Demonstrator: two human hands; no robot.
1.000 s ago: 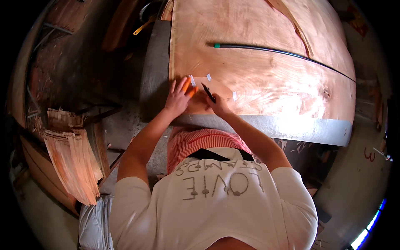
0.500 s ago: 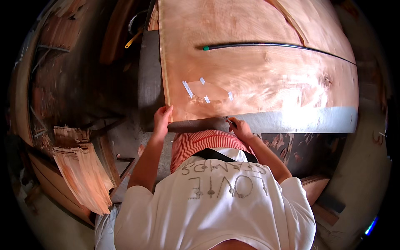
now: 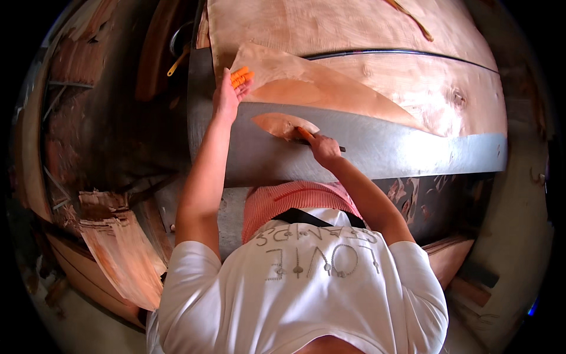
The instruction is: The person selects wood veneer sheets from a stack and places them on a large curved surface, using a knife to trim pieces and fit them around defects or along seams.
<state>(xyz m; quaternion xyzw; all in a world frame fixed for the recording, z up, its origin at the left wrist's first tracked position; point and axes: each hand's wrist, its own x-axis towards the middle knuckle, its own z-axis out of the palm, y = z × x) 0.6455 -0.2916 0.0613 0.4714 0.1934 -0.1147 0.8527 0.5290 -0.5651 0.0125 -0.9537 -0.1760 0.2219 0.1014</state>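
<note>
A broad sheet of light wood veneer (image 3: 377,76) has its front left part folded back, so the fold's underside (image 3: 330,97) faces up. My left hand (image 3: 229,94) is at the fold's left side, palm turned up, with orange covers on the outstretched fingers resting against the veneer. On the bared grey metal tabletop (image 3: 236,153) lies a leaf-shaped veneer piece (image 3: 277,124). My right hand (image 3: 326,148) is shut on a slim dark tool, seemingly a knife (image 3: 342,149), while an orange-covered finger reaches onto the piece's right end. Most of the tool is hidden by the hand.
Across the sheet runs a thin black rod (image 3: 407,52), its left end under the fold. A narrow veneer strip (image 3: 415,20) lies farther back. Stacked ragged veneer (image 3: 121,248) stands low at the left. A yellow-handled item (image 3: 177,64) is beyond the table's left edge.
My left hand has carried the sheet's near left corner away from me, folding it back. The leaf-shaped piece now shows on the metal, and my right hand has moved farther forward to it.
</note>
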